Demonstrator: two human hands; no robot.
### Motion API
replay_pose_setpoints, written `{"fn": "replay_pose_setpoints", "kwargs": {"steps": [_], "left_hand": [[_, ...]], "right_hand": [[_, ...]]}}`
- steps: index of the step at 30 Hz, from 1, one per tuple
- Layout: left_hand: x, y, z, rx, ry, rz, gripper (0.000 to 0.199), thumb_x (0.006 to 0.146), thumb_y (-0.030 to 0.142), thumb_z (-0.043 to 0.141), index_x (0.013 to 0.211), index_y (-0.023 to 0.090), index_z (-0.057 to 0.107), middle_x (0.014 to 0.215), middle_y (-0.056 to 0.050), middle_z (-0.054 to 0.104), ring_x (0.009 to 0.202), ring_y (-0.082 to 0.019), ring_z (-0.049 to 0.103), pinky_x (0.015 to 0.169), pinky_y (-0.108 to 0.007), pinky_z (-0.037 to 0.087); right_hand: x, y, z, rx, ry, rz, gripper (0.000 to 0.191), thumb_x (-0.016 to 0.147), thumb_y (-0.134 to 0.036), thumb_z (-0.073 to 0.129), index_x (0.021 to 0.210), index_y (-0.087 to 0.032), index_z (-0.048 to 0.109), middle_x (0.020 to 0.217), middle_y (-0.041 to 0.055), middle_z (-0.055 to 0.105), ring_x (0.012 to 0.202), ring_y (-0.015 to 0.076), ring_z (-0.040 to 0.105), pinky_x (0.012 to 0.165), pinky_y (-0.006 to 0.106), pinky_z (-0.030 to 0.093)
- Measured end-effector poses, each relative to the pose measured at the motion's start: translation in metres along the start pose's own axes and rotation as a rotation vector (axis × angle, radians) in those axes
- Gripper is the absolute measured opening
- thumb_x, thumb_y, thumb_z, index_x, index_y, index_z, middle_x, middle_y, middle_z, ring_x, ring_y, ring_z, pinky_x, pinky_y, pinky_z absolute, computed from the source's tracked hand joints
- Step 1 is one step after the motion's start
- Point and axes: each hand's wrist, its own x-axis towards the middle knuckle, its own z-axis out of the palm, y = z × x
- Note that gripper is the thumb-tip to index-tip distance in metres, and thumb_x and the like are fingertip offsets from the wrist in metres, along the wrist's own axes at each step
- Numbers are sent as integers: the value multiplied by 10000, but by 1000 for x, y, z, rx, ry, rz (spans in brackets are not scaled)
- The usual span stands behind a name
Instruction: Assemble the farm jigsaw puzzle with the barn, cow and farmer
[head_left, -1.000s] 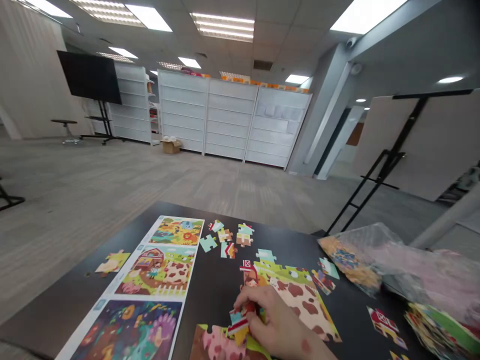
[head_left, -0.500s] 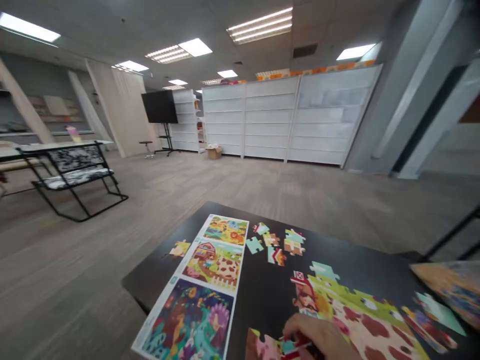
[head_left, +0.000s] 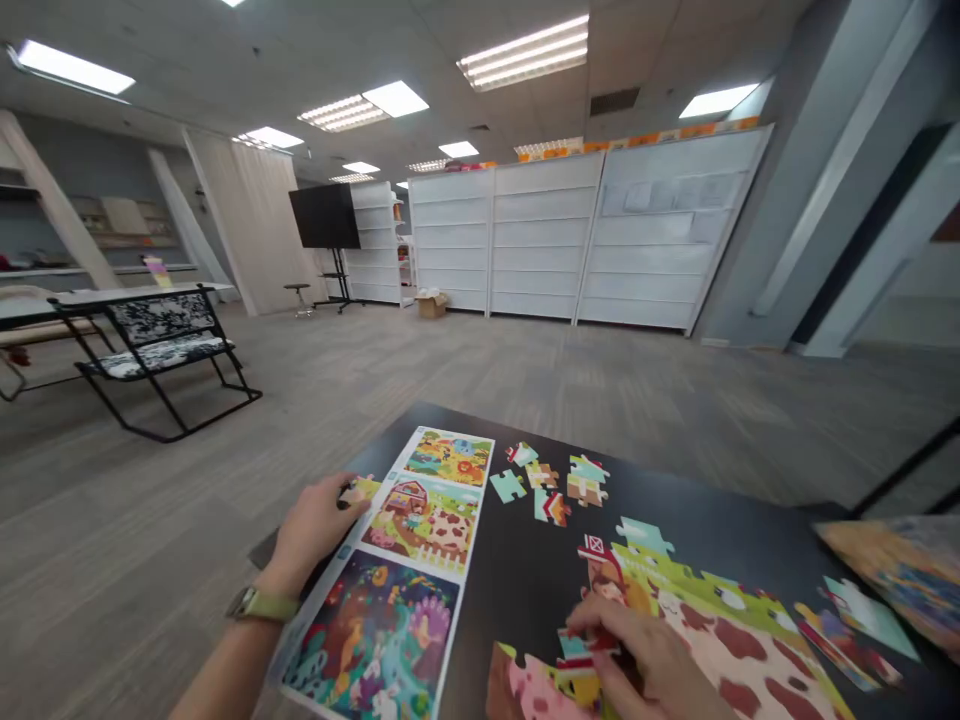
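Observation:
My left hand [head_left: 313,530] reaches over the far-left part of the black table [head_left: 525,570], its fingertips on a loose yellow-green puzzle piece [head_left: 358,491]. Whether it grips that piece, I cannot tell. My right hand [head_left: 649,660] pinches a red and teal puzzle piece [head_left: 581,648] above the joined farm puzzle section [head_left: 720,630], which has a brown-spotted cow pattern. A pink pig section [head_left: 529,690] lies at the bottom edge of the view. Several loose pieces [head_left: 547,480] lie beyond them, beside a printed puzzle picture sheet [head_left: 397,560].
A plastic bag of puzzle pieces [head_left: 892,570] lies at the table's right edge. The table's far edge borders a grey carpet floor [head_left: 375,400]. A black-framed bench [head_left: 157,345] stands at left, with white shelving [head_left: 592,240] at the back.
My left hand has come into view and reached the loose yellow-green piece. My right hand still has its piece and has shifted slightly upward. The view has barely moved.

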Motion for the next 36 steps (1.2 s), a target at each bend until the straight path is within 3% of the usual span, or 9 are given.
{"fn": "replay_pose_setpoints", "kwargs": {"steps": [5,9,15,19,21,22,25,30,36], "left_hand": [[10,-15,10,-132,-83,-66,516,617,346,663,1102,176,700,1008,-97,766,899,-309,725,787,-353,539],[14,-14,5,-238,-38,-84,566,530,334,706,1077,190,708,871,-47,720,766,-276,693,702,-343,531],[-4,10,-12,-501,146,-50,560,665,560,725,1086,216,591,1055,-77,689,1018,-322,680,758,-367,551],[-42,69,-1,-696,-69,132,572,731,615,742,1115,229,565,1092,-83,743,975,-280,729,787,-373,597],[-64,105,16,-724,-285,249,488,790,547,742,1125,216,613,991,-79,781,879,-260,752,751,-359,601],[-74,121,25,-728,-522,364,420,886,469,674,1211,216,591,1065,-94,777,936,-248,748,789,-359,589],[-93,158,50,-706,-721,480,256,921,290,653,1172,240,646,1063,-51,794,949,-211,745,832,-330,558],[-94,171,66,-679,-765,523,238,906,198,663,1141,240,670,1056,-22,798,966,-200,737,850,-309,533],[-88,172,64,-634,-796,561,220,917,199,660,1134,225,687,1074,-34,796,985,-194,738,853,-291,542]], "right_hand": [[6,-4,-11,76,47,66,276,865,-189,447,1026,-234,667,943,33,727,837,213,669,755,325,480],[9,-2,-13,138,95,112,258,864,-188,444,997,-229,662,853,10,685,739,190,611,673,303,423],[9,-3,-10,188,108,107,262,859,-188,445,1005,-228,659,814,2,661,682,174,561,636,287,391],[12,1,-8,203,123,124,253,856,-198,451,1000,-231,657,783,-7,650,629,163,518,607,281,361],[13,4,-7,199,132,138,244,864,-208,453,999,-231,656,764,-11,640,609,159,500,600,280,351],[14,5,-7,198,134,140,242,868,-211,453,999,-230,655,752,-14,632,602,158,493,597,278,348],[13,7,-8,198,129,131,241,871,-206,456,1003,-227,656,744,-18,628,599,156,503,594,274,347],[11,2,-8,173,115,114,270,850,-167,459,1013,-231,665,792,-15,665,630,158,534,616,276,364],[10,0,-7,181,110,106,275,843,-146,453,997,-227,666,838,-6,694,685,164,577,662,285,397]]}}
